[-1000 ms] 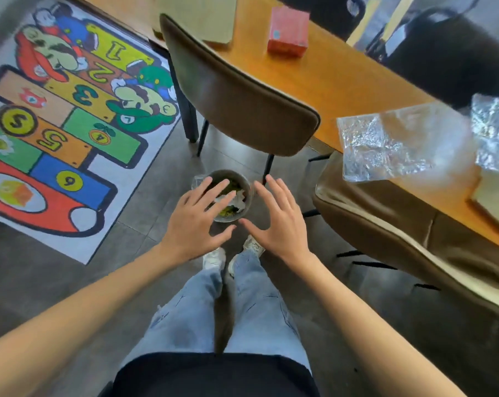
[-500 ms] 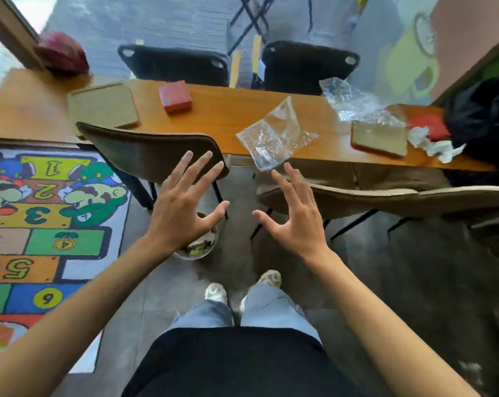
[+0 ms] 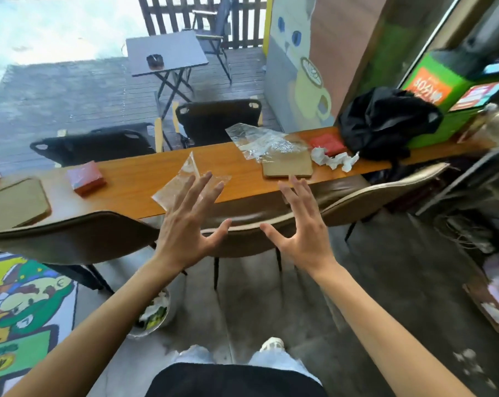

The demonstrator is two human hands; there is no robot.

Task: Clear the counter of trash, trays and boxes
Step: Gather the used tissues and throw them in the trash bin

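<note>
Hands both up mid-frame, fingers spread, nothing held: left hand [image 3: 185, 233] and right hand [image 3: 304, 233], palms toward the long orange wooden counter [image 3: 133, 193] w/o touching it. Trash on counter: clear plastic bag [image 3: 182, 184] at centre, partly behind left fingertips; crumpled clear plastic wrap [image 3: 265, 144] centre-right, lying partly on a flat brown cardboard tray [image 3: 288, 169]; white crumpled tissue [image 3: 335, 160] just right of that tray. Red flat box [image 3: 327, 143] behind the tissue, beside a black bag [image 3: 385, 124]. Second red box [image 3: 85, 177] left of centre, second brown tray [image 3: 13, 202] at left edge. Round bin w/ trash [image 3: 153, 316] on floor lower left-centre, under left forearm. Brown chair backs [image 3: 70, 239] between hands and counter.
</note>
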